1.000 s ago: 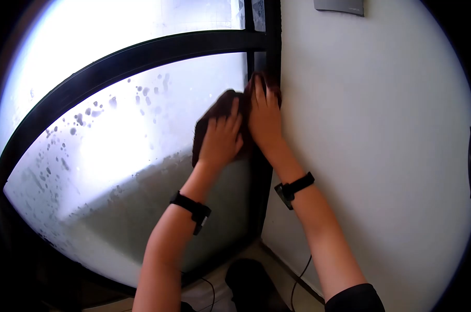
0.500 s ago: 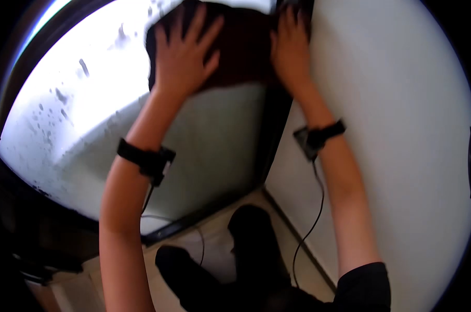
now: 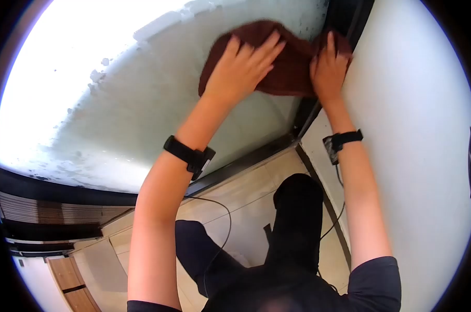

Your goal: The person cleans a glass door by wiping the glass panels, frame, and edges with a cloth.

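A dark brown cloth [image 3: 292,73] lies bunched against a wet, misted glass pane [image 3: 157,99], close to its right edge. My left hand [image 3: 240,67] presses on the cloth's left part, fingers stretched out and apart. Over the cloth's right end, by the black frame [image 3: 310,114], is my right hand [image 3: 329,73]. One of its fingers points straight up and the others look slightly bent. Both hands bear on the cloth from the front, and its side against the glass is hidden.
A white wall [image 3: 422,130] meets the frame on the right. Below are a tiled floor [image 3: 246,187] and my legs in dark trousers [image 3: 297,218]. Black straps with small devices [image 3: 188,156] sit on both wrists, trailing a thin cable [image 3: 229,218]. A ribbed vent [image 3: 53,208] runs at lower left.
In the view, both hands and the cloth now appear further right and slightly lower. The camera view has shifted too, showing more floor and the lower-left vent. Both hands stay on the cloth.
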The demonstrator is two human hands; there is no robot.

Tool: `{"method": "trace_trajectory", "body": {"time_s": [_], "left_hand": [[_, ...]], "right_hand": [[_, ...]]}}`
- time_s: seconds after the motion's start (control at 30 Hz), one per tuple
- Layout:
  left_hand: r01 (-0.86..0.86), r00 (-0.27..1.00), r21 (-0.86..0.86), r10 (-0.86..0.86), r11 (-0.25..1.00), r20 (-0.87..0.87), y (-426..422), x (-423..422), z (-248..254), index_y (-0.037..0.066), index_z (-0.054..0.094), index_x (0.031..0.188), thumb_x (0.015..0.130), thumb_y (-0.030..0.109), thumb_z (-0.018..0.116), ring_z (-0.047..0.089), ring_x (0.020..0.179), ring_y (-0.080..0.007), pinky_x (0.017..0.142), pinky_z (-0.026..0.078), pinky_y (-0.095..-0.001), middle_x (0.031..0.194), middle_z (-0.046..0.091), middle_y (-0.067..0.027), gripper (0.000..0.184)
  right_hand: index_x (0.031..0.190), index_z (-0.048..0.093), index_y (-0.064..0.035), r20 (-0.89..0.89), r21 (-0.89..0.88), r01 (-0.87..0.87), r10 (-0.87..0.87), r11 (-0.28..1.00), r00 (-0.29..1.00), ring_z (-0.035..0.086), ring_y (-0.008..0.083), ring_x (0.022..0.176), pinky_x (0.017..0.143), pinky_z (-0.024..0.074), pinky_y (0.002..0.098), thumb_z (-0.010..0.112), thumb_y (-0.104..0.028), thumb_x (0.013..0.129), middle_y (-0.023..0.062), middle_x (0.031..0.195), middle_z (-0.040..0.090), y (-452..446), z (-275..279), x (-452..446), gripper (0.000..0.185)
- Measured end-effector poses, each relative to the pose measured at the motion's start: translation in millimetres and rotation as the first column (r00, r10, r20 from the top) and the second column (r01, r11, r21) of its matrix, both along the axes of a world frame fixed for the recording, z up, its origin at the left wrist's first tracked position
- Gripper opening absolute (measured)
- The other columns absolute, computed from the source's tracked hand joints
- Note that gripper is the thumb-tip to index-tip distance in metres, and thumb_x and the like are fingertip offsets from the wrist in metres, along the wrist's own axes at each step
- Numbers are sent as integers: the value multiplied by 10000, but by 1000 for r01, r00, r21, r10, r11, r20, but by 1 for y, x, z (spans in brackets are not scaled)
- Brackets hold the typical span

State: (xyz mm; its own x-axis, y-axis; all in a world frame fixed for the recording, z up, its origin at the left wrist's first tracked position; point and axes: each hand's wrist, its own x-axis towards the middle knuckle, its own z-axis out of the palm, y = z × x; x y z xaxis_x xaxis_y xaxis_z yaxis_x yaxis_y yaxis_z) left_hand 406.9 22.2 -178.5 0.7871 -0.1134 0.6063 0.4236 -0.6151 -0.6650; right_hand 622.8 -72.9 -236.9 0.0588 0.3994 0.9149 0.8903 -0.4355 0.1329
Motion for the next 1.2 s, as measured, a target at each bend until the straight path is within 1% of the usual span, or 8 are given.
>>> {"method": "trace_trajectory", "body": {"time_s": [0.13, 0.3, 0.4, 0.57, 0.8, 0.9, 1.0, 1.2], "left_hand": [[-84, 943, -33, 69, 996, -325, -10, -24, -51, 136, 355, 1368, 827, 148, 517, 507, 836, -166, 911, 368, -291, 1374, 391, 4, 565], [-8, 948, -112, -28, 994, -318, -4, -59, -56, 114, 368, 1358, 798, 98, 517, 531, 938, -206, 915, 364, -313, 1393, 367, -27, 579], [-19, 980, -153, -13, 988, -201, -7, -87, -6, 182, 366, 1364, 803, 160, 548, 518, 796, -197, 863, 390, -363, 1380, 385, -30, 590], [-85, 957, -224, 142, 971, 254, 2, -139, 92, 318, 417, 1320, 748, 260, 616, 376, 1230, -349, 848, 337, -601, 1434, 286, -90, 608], [-399, 756, -311, 501, 863, 420, 4, -228, 44, 114, 411, 1328, 816, 392, 481, 158, 1277, -522, 961, 116, -696, 1407, 227, -269, 587], [-328, 792, -456, 504, 827, 344, 10, -258, -24, -17, 538, 1103, 765, 356, 565, 231, 1216, -563, 916, 213, -684, 1303, 295, -355, 504], [-258, 812, -426, 433, 867, 391, 18, -275, -90, -6, 580, 997, 735, 314, 629, 371, 1190, -448, 892, 332, -602, 1279, 384, -292, 417], [-167, 857, -357, 314, 919, 408, 8, -290, -5, -5, 568, 964, 762, 124, 473, 378, 1222, -373, 994, 311, -506, 1283, 424, -193, 258]], "right_hand": [[1166, 485, 83, -180, -114, -186, 164, 976, 970, 471, 369, 947, 884, 365, 480, 580, -49, 714, 148, 1424, 295, -16, -65, -7, 480], [1261, 372, 102, -391, -75, -411, 352, 909, 850, 423, 415, 1098, 965, 331, 463, 527, 9, 738, 217, 1425, 249, -18, -51, -25, 553], [1333, 253, 101, -225, 104, -483, 494, 869, 840, 151, 429, 1334, 1078, 186, 469, 518, -38, 795, 271, 1432, 175, -4, 15, -55, 616], [1343, 245, 96, -64, 273, -550, 585, 789, 808, 138, 440, 1335, 1085, 153, 469, 556, -151, 802, 278, 1438, 151, 49, 118, -109, 671], [1333, 371, -37, -61, 85, -669, 674, 738, 736, 245, 470, 1270, 1011, 200, 598, 570, -280, 763, 280, 1398, 244, 69, 118, -234, 651], [1321, 414, -97, -40, -159, -702, 706, 694, 707, 456, 344, 1094, 878, 368, 493, 590, -274, 740, 189, 1390, 337, 69, 70, -268, 633], [1313, 439, -127, 126, -162, -754, 771, 637, 624, 551, 221, 810, 763, 442, 386, 627, -243, 720, 128, 1345, 436, 79, 52, -282, 633], [1304, 440, -73, 107, -385, -816, 899, 431, 424, 556, 266, 955, 824, 432, 362, 498, -86, 810, 138, 1347, 429, 93, 134, -316, 497]]}}
